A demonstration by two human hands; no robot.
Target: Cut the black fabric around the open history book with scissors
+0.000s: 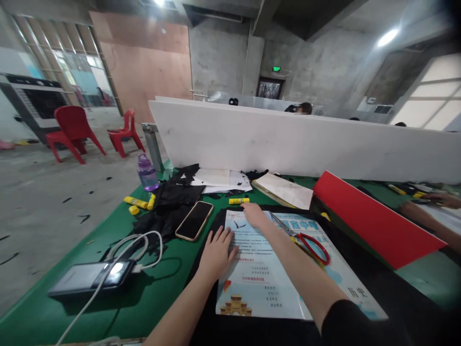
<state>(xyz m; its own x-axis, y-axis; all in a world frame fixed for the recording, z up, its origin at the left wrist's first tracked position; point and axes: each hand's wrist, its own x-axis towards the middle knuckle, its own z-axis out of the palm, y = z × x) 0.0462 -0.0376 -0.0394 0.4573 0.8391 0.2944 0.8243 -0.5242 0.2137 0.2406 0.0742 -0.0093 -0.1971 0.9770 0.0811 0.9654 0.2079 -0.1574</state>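
The left hand (217,252) lies palm down with loosely spread fingers across the left edge of a printed booklet (252,293), grasping nothing. The right hand (255,215) reaches to the booklet's far edge, its fingertips at the near side of a yellow glue stick (236,201) that lies crosswise on the table, just beyond the booklet. Whether these fingers grip the stick or merely touch it, I cannot tell; the thumb's hold is hidden.

Thin black slivers (239,225) rest on the booklet between the hands. Red-handled scissors (314,247) lie on the booklet just to the right of the right forearm, blades pointing away from the person. Under the booklet is a black sheet (391,293), and beyond its right side a red board (374,221) leans at a slant.

Left of the left hand, a smartphone (194,221) lies face up, its screen dark, near black scraps (173,197). Closer to the person, a power bank (90,278) with a white cable (158,240) sits on the green tabletop (154,298). A purple bottle (147,173) stands at the table's left edge.
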